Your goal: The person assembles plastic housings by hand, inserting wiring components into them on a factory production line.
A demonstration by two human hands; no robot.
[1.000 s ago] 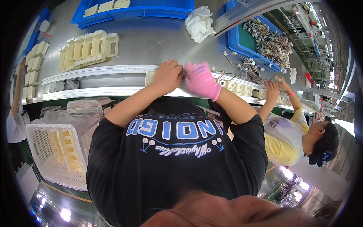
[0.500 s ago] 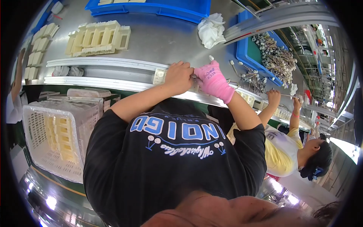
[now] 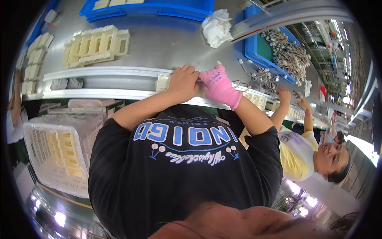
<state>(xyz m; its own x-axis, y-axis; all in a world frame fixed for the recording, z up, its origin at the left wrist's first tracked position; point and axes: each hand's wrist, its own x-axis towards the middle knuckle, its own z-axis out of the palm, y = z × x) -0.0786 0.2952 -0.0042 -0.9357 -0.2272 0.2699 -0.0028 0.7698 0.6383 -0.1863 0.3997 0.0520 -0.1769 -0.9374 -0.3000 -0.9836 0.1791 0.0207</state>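
My bare left hand [image 3: 183, 84] is closed, fingers curled down over the track between two pale metal rails. A cream plastic block [image 3: 162, 83] with round openings lies in the track, its right end hidden under this hand. Against it, fingertips nearly meeting, is my right hand [image 3: 219, 85] in a pink glove with bare fingertips. Its fingers are bent inward around something small, mostly hidden between the hands. A thin cable loop [image 3: 242, 84] shows just right of the glove.
Beyond the rails stand a row of cream plastic frames [image 3: 95, 46], a blue tray [image 3: 147, 12] and a crumpled white cloth [image 3: 217, 28]. Bundled wires [image 3: 288, 55] fill a blue bin at right. A lined white basket [image 3: 55, 153] is at left; a co-worker [image 3: 296, 151] sits at right.
Both my hands stay together over the track with much the same grip. The whole view has shifted slightly. At right, the co-worker's head has turned and a hand has opened.
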